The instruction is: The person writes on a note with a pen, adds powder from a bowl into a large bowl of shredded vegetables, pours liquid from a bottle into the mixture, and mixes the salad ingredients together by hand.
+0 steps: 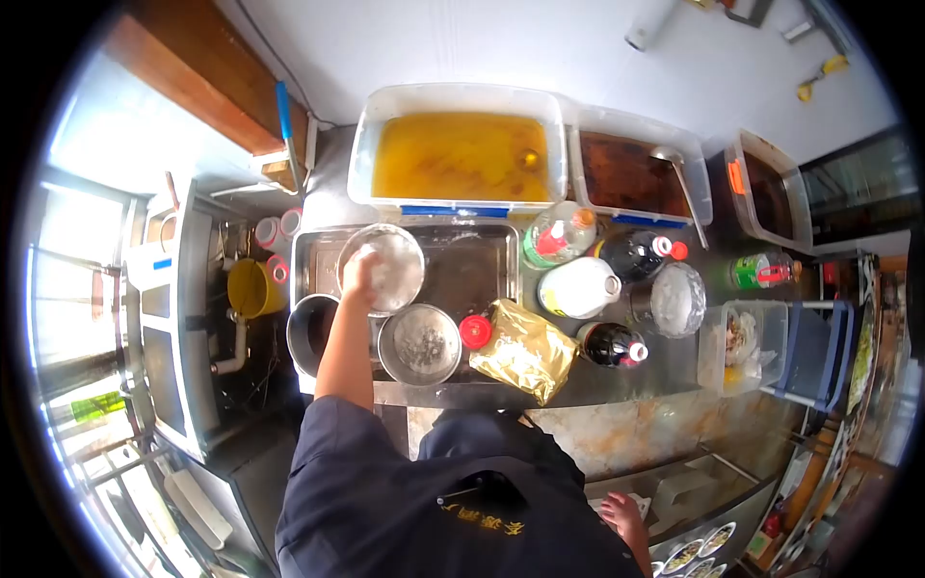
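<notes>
My left hand [361, 274] is over the left part of a round metal bowl [397, 270] of white powder; its fingers are too blurred to make out. This bowl rests on a metal tray [472, 260]. Just below it is a second round pan [420, 345] with white powder in it. A dark, deep pot [310, 332] stands left of my forearm. Low on the right, beside my body, my right hand [624, 512] hangs away from the worktop, its fingers apart and nothing visible in them.
Right of the pans lie a red lid [475, 331] and a gold foil pack [528, 349]. Several bottles, including a white jug [578, 287], stand beyond it. Tubs of yellow liquid [461, 154] and dark liquid [631, 173] line the back. Filled dishes [684, 556] are at lower right.
</notes>
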Motion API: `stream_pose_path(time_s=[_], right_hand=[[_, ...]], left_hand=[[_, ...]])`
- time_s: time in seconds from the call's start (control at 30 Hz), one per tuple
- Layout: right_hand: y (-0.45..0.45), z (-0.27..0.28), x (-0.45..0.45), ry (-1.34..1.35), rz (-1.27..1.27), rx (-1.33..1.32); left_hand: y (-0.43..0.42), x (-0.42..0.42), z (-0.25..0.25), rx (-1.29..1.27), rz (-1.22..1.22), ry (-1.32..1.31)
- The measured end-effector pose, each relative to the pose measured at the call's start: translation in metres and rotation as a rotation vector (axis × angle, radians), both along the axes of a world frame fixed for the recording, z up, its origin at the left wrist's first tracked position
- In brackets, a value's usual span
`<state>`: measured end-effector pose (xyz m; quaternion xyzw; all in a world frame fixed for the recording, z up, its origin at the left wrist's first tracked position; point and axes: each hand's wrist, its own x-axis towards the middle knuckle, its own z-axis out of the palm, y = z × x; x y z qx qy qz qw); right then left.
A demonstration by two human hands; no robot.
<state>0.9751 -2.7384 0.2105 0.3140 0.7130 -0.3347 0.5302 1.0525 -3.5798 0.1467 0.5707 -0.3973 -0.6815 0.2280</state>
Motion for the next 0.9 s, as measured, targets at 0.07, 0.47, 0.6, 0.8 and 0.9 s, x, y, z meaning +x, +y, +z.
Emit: stream_pose_path(time_s=[0.07,0.47,0.6,0.8,0.9], right_hand=[[0.029,-0.001,0.016,0.057,-0.142,-0.030],[0.193,-0.076,0.051,0.175,-0.494,-0.241],[0.243,-0.054,-0.032,0.314,-0.655,-0.431],[0.347,-0.003,-0.160,0.619,-0.618,-0.580],[0.414,0.003,-0.213,0.697,-0.648,-0.616]], left_hand=[[0.010,0.004,0.023,0.039,0.063,0.078],[0.182,-0.204,0.241,-0.165,-0.303,0.660],[0.273,-0.378,0.270,0.084,-0.716,0.978],[0.559,-0.622,0.332,0.419,-1.157,1.149],[0.729,-0.710,0.364,0.514,-1.206,1.090]])
